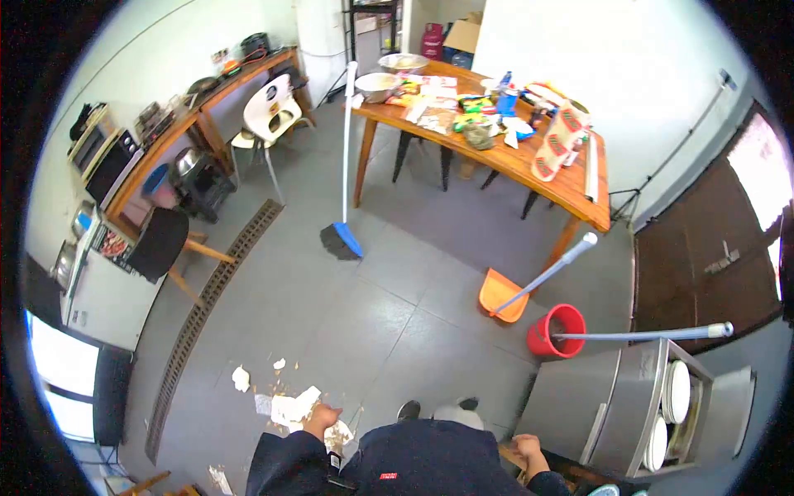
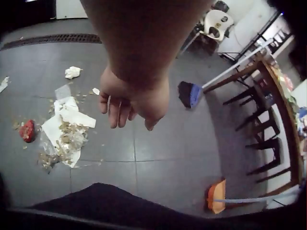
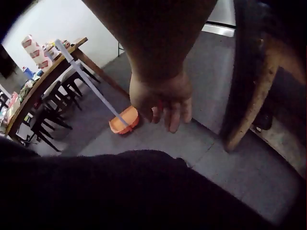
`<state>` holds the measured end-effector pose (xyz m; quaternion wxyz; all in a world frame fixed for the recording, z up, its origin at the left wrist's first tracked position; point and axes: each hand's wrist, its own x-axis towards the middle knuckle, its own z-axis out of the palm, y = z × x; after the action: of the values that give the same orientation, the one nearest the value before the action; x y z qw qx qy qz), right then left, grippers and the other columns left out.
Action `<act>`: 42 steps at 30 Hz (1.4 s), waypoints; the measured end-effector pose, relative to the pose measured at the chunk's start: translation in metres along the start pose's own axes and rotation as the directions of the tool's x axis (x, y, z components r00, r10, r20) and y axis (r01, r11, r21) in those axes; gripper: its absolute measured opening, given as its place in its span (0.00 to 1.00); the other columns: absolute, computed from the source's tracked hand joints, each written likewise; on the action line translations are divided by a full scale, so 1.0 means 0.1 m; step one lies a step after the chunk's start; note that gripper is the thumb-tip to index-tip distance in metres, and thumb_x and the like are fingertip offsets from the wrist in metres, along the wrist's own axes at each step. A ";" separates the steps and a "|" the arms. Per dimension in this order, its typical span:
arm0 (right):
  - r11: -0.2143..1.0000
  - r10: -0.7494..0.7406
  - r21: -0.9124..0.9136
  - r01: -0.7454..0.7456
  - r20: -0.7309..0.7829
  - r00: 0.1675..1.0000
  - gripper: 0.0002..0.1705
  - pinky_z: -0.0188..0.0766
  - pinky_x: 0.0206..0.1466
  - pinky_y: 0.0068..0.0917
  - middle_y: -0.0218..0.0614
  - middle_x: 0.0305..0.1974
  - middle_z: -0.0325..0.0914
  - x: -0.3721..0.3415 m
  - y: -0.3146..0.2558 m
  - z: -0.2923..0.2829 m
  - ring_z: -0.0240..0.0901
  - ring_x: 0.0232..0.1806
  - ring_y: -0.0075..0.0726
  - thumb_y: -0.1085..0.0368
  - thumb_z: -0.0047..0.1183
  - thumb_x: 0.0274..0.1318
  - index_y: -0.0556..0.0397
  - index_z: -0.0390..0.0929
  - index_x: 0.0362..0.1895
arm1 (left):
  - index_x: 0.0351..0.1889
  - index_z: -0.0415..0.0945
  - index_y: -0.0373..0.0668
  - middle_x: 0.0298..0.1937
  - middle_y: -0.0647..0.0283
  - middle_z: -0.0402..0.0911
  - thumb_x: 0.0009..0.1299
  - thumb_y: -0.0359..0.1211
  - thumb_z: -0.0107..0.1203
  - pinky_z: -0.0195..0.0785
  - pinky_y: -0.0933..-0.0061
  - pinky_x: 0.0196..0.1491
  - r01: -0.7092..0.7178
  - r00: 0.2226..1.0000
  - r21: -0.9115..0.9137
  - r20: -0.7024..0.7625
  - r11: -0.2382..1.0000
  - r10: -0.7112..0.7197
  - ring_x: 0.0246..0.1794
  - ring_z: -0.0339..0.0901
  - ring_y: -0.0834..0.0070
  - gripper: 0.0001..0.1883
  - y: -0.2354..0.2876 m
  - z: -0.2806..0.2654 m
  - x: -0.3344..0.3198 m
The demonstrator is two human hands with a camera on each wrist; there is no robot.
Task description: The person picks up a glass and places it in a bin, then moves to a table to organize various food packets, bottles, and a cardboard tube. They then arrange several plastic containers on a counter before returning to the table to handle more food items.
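My left hand (image 1: 322,420) hangs in the air with loosely curled fingers and holds nothing; the left wrist view shows the same hand (image 2: 132,103). In the head view it overlaps a pile of white paper (image 1: 291,407) and brown scraps on the grey floor. A crumpled white piece (image 2: 73,72) and a red piece (image 2: 28,131) lie around that pile. My right hand (image 3: 165,103) also hangs loose, with nothing in it; in the head view this hand (image 1: 526,450) is beside the steel cabinet (image 1: 571,397).
A broom (image 1: 341,240) with a blue head stands upright near the wooden table (image 1: 529,161), which is covered with packets and bowls. An orange dustpan (image 1: 503,298) and a red bucket (image 1: 542,341) are on the floor at the right. Chairs (image 1: 269,116) stand at the left.
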<state>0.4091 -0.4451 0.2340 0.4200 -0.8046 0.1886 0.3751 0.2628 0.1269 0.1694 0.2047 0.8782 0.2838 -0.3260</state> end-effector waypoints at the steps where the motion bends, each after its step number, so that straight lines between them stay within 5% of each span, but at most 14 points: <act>1: 0.991 0.066 0.117 -0.062 -0.036 0.997 0.09 0.65 0.18 0.27 0.36 0.24 0.75 0.15 -0.09 0.02 0.70 0.19 0.32 0.66 0.45 0.47 0.55 0.76 0.25 | 0.34 0.77 0.44 0.30 0.52 0.77 0.61 0.53 0.41 0.65 0.65 0.40 -0.061 0.998 0.091 0.006 0.994 0.060 0.34 0.74 0.59 0.24 -0.16 0.11 0.03; 4: 0.978 0.086 -0.190 -0.082 0.016 0.996 0.09 0.71 0.23 0.35 0.41 0.27 0.76 0.80 -0.20 -0.06 0.74 0.23 0.39 0.72 0.40 0.48 0.55 0.74 0.32 | 0.38 0.76 0.46 0.37 0.49 0.75 0.60 0.45 0.40 0.63 0.59 0.44 0.085 0.975 0.011 0.204 0.996 -0.085 0.42 0.71 0.56 0.18 -0.29 0.15 0.06; 10: 0.856 0.175 -0.517 0.032 0.347 0.921 0.10 0.71 0.31 0.35 0.31 0.33 0.74 1.95 -0.66 -0.32 0.72 0.34 0.29 0.69 0.40 0.51 0.47 0.72 0.37 | 0.49 0.69 0.57 0.29 0.59 0.77 0.55 0.39 0.46 0.67 0.64 0.33 -0.178 0.969 0.177 0.200 0.968 0.142 0.32 0.75 0.63 0.21 -0.11 -0.13 0.50; 11: 0.928 0.349 -0.211 -0.308 0.200 0.916 0.11 0.70 0.34 0.34 0.27 0.38 0.73 1.83 -1.22 -0.28 0.71 0.35 0.27 0.66 0.40 0.52 0.45 0.71 0.40 | 0.50 0.68 0.56 0.29 0.59 0.77 0.55 0.39 0.46 0.67 0.64 0.34 -0.169 0.972 0.183 0.192 0.969 0.133 0.33 0.75 0.63 0.21 0.00 -0.30 0.66; 12: 0.837 0.249 -0.547 -0.005 0.373 0.894 0.11 0.70 0.35 0.33 0.28 0.38 0.73 2.38 -1.07 -0.36 0.71 0.35 0.27 0.65 0.41 0.51 0.44 0.71 0.40 | 0.51 0.67 0.55 0.29 0.59 0.77 0.55 0.39 0.47 0.67 0.64 0.35 -0.157 0.975 0.185 0.186 0.970 0.122 0.33 0.75 0.63 0.22 0.13 -0.45 0.76; 14: 0.048 0.019 -0.738 0.673 0.674 0.738 0.12 0.69 0.36 0.31 0.30 0.39 0.73 3.57 -0.63 -0.53 0.71 0.35 0.27 0.62 0.42 0.51 0.44 0.71 0.41 | 0.49 0.67 0.51 0.32 0.57 0.77 0.55 0.37 0.49 0.66 0.64 0.36 0.012 0.993 -0.140 0.119 0.990 0.004 0.34 0.74 0.62 0.21 0.48 -0.82 0.97; 16: 0.479 0.119 -0.819 0.317 0.418 0.901 0.12 0.67 0.32 0.28 0.32 0.34 0.75 3.13 -2.10 -0.51 0.72 0.32 0.27 0.61 0.45 0.47 0.46 0.73 0.37 | 0.47 0.68 0.48 0.32 0.57 0.77 0.56 0.38 0.51 0.67 0.66 0.36 0.074 0.997 -0.368 0.059 0.927 -0.056 0.33 0.75 0.63 0.19 0.73 -1.12 1.30; 17: 0.273 -0.020 -0.856 0.440 0.452 0.892 0.11 0.67 0.29 0.28 0.32 0.30 0.75 2.98 -2.72 -0.61 0.72 0.29 0.27 0.60 0.46 0.47 0.48 0.74 0.35 | 0.46 0.68 0.45 0.32 0.57 0.77 0.57 0.40 0.51 0.67 0.68 0.35 0.119 0.993 -0.462 0.044 0.879 -0.111 0.32 0.75 0.65 0.19 0.84 -1.26 1.50; 19: 0.788 -0.065 -0.592 0.168 0.191 0.979 0.10 0.66 0.23 0.28 0.32 0.23 0.74 3.37 -3.14 -0.63 0.71 0.23 0.29 0.58 0.47 0.49 0.51 0.74 0.30 | 0.43 0.69 0.40 0.30 0.58 0.77 0.57 0.42 0.52 0.67 0.71 0.34 0.247 0.959 -0.659 0.060 0.710 -0.277 0.29 0.75 0.69 0.20 1.33 -1.70 1.73; 21: 0.945 -0.204 -0.244 0.218 0.082 0.975 0.11 0.64 0.18 0.26 0.32 0.20 0.73 3.69 -3.44 -0.60 0.69 0.18 0.29 0.58 0.47 0.51 0.53 0.73 0.27 | 0.40 0.69 0.32 0.29 0.59 0.77 0.55 0.45 0.55 0.68 0.74 0.32 0.307 0.928 -0.727 0.086 0.614 -0.363 0.27 0.75 0.74 0.24 1.66 -2.04 1.87; 27: 0.957 -0.242 0.190 0.218 0.115 0.963 0.11 0.64 0.21 0.24 0.35 0.28 0.74 3.26 -5.04 -0.75 0.71 0.24 0.28 0.61 0.46 0.52 0.57 0.73 0.32 | 0.41 0.70 0.35 0.34 0.59 0.77 0.58 0.41 0.51 0.67 0.74 0.35 0.220 0.954 -0.816 0.064 0.535 -0.293 0.30 0.73 0.72 0.20 2.27 -2.73 2.31; 30: 0.959 -0.228 0.198 0.203 0.113 0.967 0.11 0.66 0.27 0.23 0.36 0.31 0.74 3.15 -5.57 -0.81 0.72 0.27 0.28 0.62 0.46 0.52 0.57 0.73 0.35 | 0.41 0.70 0.37 0.40 0.61 0.75 0.61 0.40 0.46 0.64 0.73 0.41 -0.099 0.961 -0.646 -0.260 0.757 -0.095 0.38 0.71 0.72 0.17 1.78 -2.29 3.29; 32: 0.946 -0.273 0.214 0.244 0.118 0.955 0.10 0.67 0.31 0.23 0.35 0.31 0.75 3.22 -5.80 -0.84 0.72 0.29 0.29 0.64 0.46 0.52 0.57 0.73 0.34 | 0.43 0.69 0.38 0.44 0.64 0.73 0.63 0.41 0.43 0.62 0.74 0.46 0.022 0.970 -0.822 -0.119 0.569 -0.210 0.45 0.68 0.71 0.18 2.28 -3.04 3.35; 42: 0.919 -0.270 0.266 0.292 -0.115 0.956 0.11 0.67 0.30 0.22 0.35 0.29 0.75 3.42 -6.99 -0.87 0.73 0.28 0.29 0.62 0.47 0.52 0.57 0.72 0.34 | 0.50 0.61 0.34 0.45 0.51 0.68 0.52 0.40 0.59 0.57 0.67 0.50 -0.574 0.530 -0.227 -0.836 0.787 0.146 0.47 0.65 0.61 0.30 4.15 -6.30 4.61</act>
<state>1.1011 -0.1093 0.3788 0.5716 -0.7694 0.1383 0.2494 1.1016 0.3246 0.3673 0.3345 0.8892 0.2191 0.2223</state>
